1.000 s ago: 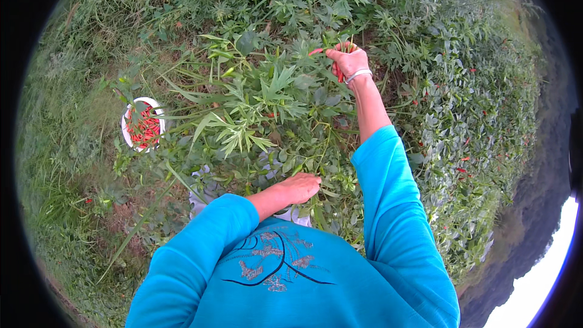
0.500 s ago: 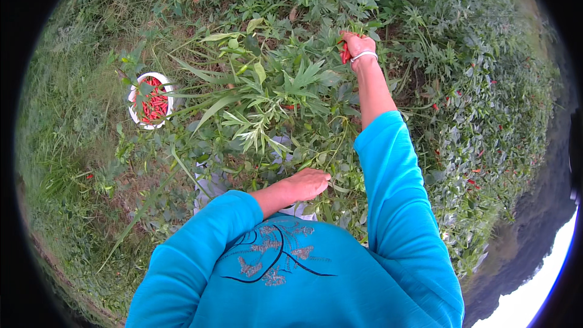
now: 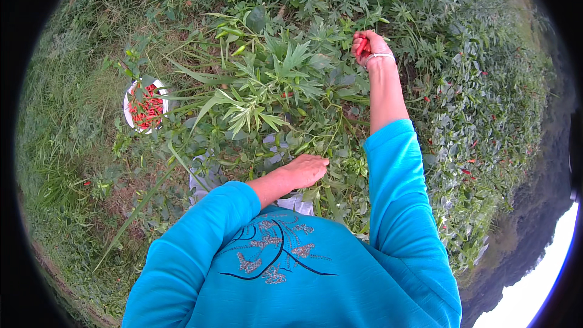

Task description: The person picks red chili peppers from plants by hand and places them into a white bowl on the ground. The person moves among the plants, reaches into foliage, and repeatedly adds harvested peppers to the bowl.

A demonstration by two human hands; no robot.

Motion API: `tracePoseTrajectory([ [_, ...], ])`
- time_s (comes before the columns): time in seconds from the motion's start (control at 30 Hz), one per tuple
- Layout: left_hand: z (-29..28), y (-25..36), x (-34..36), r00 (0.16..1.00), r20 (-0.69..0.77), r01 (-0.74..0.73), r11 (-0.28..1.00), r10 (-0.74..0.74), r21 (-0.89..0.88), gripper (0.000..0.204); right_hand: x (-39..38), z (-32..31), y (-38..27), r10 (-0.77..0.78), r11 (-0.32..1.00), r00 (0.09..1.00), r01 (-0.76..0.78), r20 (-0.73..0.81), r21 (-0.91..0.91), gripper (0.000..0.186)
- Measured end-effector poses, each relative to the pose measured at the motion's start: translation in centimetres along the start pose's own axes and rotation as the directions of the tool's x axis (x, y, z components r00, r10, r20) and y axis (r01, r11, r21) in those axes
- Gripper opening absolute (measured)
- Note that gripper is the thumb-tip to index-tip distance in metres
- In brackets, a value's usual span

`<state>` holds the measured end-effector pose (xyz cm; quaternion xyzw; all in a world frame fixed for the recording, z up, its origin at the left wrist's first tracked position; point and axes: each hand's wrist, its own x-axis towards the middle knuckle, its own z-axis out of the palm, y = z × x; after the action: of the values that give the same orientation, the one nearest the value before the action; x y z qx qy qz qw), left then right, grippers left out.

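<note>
My right hand (image 3: pixel 373 46) is stretched out ahead and to the right, among green leaves. Its fingers are curled round several red chili peppers (image 3: pixel 363 47), which show at the palm. Closer to my body, my left hand (image 3: pixel 305 170) is low over a chili plant (image 3: pixel 331 136), its back upward. Its fingers look curled under; what they hold, if anything, is hidden. Green chili peppers (image 3: pixel 229 31) hang on a leafy stem farther off, left of my right hand.
A white bucket (image 3: pixel 127 109) with many red chili peppers stands at the left, partly behind leaves. Tall weeds (image 3: pixel 291 64) and long grass blades rise between it and my hands. More plants with red peppers (image 3: pixel 466 172) spread at the right. Pale cloth (image 3: pixel 294 205) shows below my left hand.
My right hand has moved a little right and turned, so the red peppers in it show more plainly. My left hand has shifted slightly forward. Stems with green peppers at the upper left have moved.
</note>
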<state>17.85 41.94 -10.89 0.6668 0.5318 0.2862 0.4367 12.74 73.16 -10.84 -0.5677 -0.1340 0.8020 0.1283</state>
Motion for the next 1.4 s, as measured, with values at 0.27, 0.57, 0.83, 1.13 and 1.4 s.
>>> tracePoseTrajectory([
  [0.27,-3.4,1.0,2.5,0.996,0.075,0.038,0.999,-0.040,0.030,0.024,-9.4,4.7,-4.0,-0.371,0.863,0.810,0.482,0.454,-0.154,0.022],
  [0.57,-6.2,1.3,3.9,0.990,0.101,0.087,0.994,-0.094,0.065,0.030,-14.4,-0.5,6.5,-0.102,0.981,0.960,0.140,0.260,-0.134,0.012],
  [0.83,-6.8,2.4,3.9,0.914,0.255,0.281,0.945,-0.317,0.167,0.017,-10.0,-1.0,13.9,-0.014,0.994,0.998,0.007,-0.056,-0.110,0.012],
  [1.13,-6.2,2.7,3.7,0.889,0.213,0.445,0.874,-0.405,-0.194,0.022,-5.9,0.7,14.4,0.215,0.966,0.974,-0.200,-0.076,0.166,0.014],
  [1.4,-6.0,2.3,3.0,0.908,0.216,0.400,0.897,-0.359,-0.189,0.031,-4.5,1.0,13.9,0.215,0.898,0.975,-0.222,0.062,0.379,0.015],
])
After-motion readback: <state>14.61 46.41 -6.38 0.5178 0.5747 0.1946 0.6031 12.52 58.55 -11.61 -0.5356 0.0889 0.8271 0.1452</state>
